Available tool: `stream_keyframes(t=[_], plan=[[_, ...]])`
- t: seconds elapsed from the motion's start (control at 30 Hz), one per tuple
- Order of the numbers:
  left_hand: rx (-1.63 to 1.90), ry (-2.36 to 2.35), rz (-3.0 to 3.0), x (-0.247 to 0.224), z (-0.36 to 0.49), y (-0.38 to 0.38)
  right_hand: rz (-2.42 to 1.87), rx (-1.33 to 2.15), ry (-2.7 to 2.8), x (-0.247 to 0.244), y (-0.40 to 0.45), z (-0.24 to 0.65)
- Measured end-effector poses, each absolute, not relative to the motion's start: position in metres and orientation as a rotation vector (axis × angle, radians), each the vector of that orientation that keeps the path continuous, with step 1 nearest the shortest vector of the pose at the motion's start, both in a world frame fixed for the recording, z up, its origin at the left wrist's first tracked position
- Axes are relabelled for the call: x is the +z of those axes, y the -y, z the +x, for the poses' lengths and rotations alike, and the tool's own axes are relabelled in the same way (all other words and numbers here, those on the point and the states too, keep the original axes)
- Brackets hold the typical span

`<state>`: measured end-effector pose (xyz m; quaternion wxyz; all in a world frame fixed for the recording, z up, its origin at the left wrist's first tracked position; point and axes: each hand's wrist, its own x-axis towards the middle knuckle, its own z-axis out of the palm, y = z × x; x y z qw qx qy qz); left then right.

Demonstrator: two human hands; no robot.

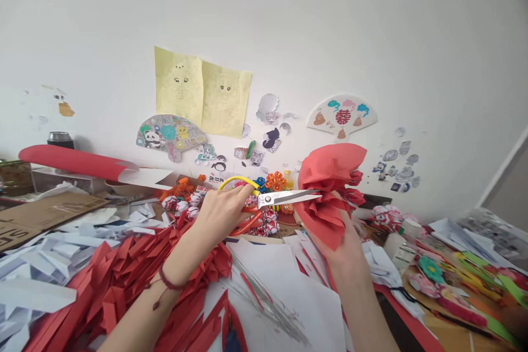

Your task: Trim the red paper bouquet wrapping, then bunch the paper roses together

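My left hand (225,208), with a dark red cord on its wrist, is closed round a pair of scissors (284,198). One of their handle loops is yellow and the other orange. The blades point right, nearly together, and their tips overlap the crumpled red paper flower (325,192). Whether the blades touch the paper I cannot tell. My right hand (340,239) grips the paper flower from below, and its petals hide most of my fingers. Thin wire stems (268,297) lie between my forearms on a white sheet (307,286).
Folded red paper strips (140,264) and white strips (45,264) heap up at the left. A red paper roll (74,162) lies behind them. Red-and-white paper balls (388,217) and colourful craft pieces (462,291) crowd the right. Drawings (179,88) hang on the wall.
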<state>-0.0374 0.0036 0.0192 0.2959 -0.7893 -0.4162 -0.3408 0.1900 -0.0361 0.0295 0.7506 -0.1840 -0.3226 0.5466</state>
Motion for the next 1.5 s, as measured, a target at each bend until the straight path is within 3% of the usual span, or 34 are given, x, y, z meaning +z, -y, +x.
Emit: stream_keyframes(t=[0.73,1.07,1.5], plan=[[-0.849,1.182,-2.178,0.006,-0.028,-0.010,-0.483,1.142,0.604,0.025,0.044,0.184],[-1.050,1.382,-2.385,0.008,-0.026,-0.020,-0.467,1.159,0.589,0.032,0.033,0.178],[-1.494,1.546,-2.254,0.011,-0.036,-0.026,-0.866,0.304,0.880,0.020,0.000,0.225]])
